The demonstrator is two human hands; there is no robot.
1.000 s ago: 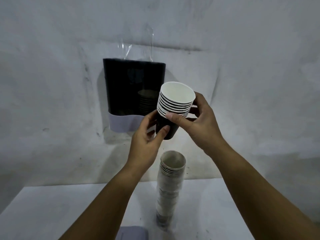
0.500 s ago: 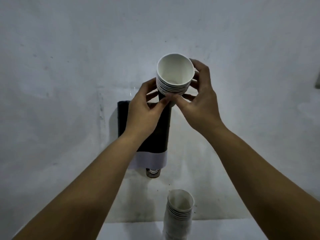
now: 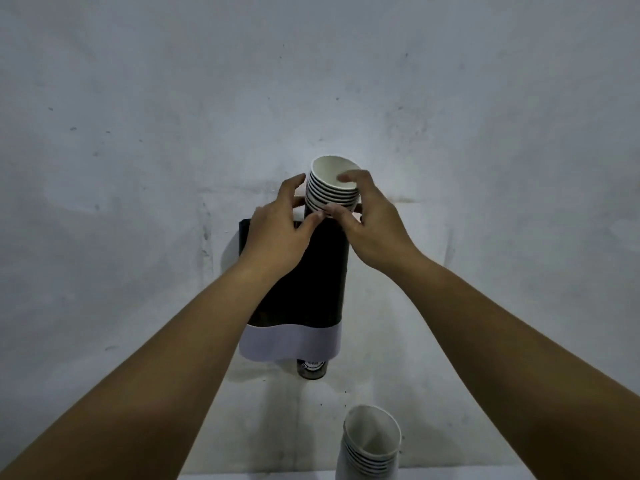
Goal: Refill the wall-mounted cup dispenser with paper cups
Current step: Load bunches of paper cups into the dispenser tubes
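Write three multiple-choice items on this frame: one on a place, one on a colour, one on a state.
1. Where is the held cup stack?
A. at the dispenser's top
B. on the table
C. under the dispenser

2. What colour is the band across the dispenser bottom?
A. red
B. white
C. green

3. How is the stack held?
A. left hand only
B. right hand only
C. both hands

Answers: A, the stack's base meets the dispenser's upper edge; B, a pale band wraps its lower part; C, fingers of both hands grip the rims.

Cup stack (image 3: 331, 188) sits atop the dispenser (image 3: 311, 271), spare stack (image 3: 372, 448) below right.
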